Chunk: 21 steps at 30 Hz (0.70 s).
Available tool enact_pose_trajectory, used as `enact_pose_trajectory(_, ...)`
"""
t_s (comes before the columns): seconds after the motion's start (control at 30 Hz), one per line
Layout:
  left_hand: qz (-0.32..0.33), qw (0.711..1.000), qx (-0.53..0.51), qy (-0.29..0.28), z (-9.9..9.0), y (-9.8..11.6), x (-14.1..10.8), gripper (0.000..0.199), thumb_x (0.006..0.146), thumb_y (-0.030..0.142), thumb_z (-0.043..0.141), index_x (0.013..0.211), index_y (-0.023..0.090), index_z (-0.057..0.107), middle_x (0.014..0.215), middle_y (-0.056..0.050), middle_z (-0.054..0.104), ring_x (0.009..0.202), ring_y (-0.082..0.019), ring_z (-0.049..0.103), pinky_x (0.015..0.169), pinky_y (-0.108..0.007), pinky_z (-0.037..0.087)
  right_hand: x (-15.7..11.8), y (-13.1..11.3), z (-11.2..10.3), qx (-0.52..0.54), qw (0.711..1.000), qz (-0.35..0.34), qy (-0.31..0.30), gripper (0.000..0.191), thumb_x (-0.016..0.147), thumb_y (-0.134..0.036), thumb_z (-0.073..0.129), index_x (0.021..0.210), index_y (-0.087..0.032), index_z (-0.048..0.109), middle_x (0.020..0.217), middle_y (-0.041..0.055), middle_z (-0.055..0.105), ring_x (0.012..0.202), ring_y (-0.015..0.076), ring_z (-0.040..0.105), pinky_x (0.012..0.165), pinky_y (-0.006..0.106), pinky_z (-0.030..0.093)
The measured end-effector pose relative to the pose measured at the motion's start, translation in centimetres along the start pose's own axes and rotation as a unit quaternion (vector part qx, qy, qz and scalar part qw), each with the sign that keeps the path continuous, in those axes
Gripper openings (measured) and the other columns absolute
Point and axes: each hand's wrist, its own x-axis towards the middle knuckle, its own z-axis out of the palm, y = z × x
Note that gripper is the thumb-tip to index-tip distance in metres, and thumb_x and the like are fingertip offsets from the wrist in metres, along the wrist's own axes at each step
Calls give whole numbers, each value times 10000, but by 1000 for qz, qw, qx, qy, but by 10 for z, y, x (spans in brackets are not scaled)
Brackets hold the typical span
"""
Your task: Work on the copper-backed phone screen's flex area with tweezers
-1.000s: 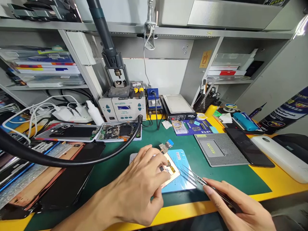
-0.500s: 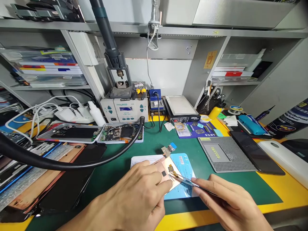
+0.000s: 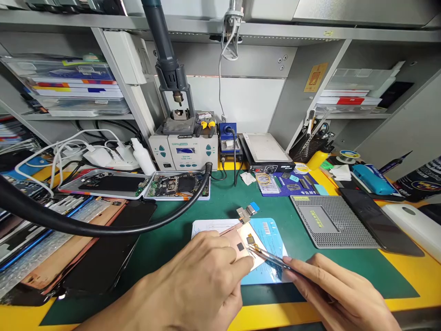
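L hand [image 3: 203, 280] pins 1 copper sheet [image 3: 241, 243] | R hand [image 3: 330, 294] grips 1 tweezers [image 3: 268, 257]

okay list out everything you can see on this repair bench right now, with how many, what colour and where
copper-coloured panel: one, copper, front centre on the blue sheet, under the left fingers
tweezers: one pair, silver, tips on the panel
blue sheet: one, light blue, on the green mat
green mat: one, green, bench centre
small flex part: one, grey with a blue tab, behind the panel
opened phones: two, boards showing, left rear of the mat
hot air station: one, pale grey, back centre
black hose: one, curving across the left
perforated grey pad: one, right of the mat
dark phone: one, black, far right
left hand: one, pressing on the panel
right hand: one, holding the tweezers
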Motion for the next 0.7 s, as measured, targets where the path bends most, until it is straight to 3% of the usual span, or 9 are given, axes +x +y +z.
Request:
enact_pose_trajectory(0.13,5,1000,9,0,0,-1,0,321,912,192,583,1203,230,711,1004,-105,794,1377,-304,622,1084,-432,584,-4,1,3,-4,1000,-1,-1,253,1056,-102,549,1260,-168,682,754,8,633,563,140,628,525,238,527)
enact_pose_trajectory(0.3,2,1000,11,-18,-3,0,2,320,896,178,569,1179,225,709,1043,-107,797,1265,-319,687,1013,-441,624,-14,2,6,-79,996,-14,-32,270,1089,-154,510,1285,-159,695,742,19,654,510,135,638,460,228,500)
enact_pose_trajectory(0.4,-1,1000,15,-23,-3,0,2,330,916,182,539,1196,225,708,1020,-106,792,1218,-320,706,993,-470,633,-21,3,10,-82,995,-1,-49,295,1093,-174,490,1284,-178,715,790,41,704,556,140,681,495,216,550)
enact_pose_trajectory(0.53,-4,999,22,-28,-3,0,3,344,911,163,527,1205,224,695,1043,-113,783,1259,-329,683,984,-474,631,-25,4,14,-83,995,25,-55,304,1081,-183,502,1239,-219,760,820,49,725,618,155,727,571,216,617)
enact_pose_trajectory(0.7,-5,999,21,-36,-5,1,3,311,910,170,532,1178,221,682,1093,-127,768,1285,-335,664,932,-453,641,-18,5,16,-83,995,23,-40,304,1080,-184,500,1236,-224,758,931,65,743,595,134,725,542,196,606)
